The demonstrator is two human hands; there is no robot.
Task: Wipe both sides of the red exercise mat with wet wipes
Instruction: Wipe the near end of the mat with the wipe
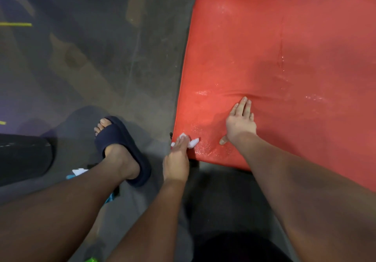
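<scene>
Red mat (284,58) beneath flat hands (241,120)

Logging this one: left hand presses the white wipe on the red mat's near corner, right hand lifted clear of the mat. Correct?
Not quite. The head view shows the right hand lying flat on the red exercise mat, not lifted. The left hand does press the wet wipe on its near corner.

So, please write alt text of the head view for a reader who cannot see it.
A person's left hand presses a white wet wipe on the near left corner of a red exercise mat, while the right hand lies flat on the mat. A foot in a dark blue slipper stands on the grey floor.
</scene>
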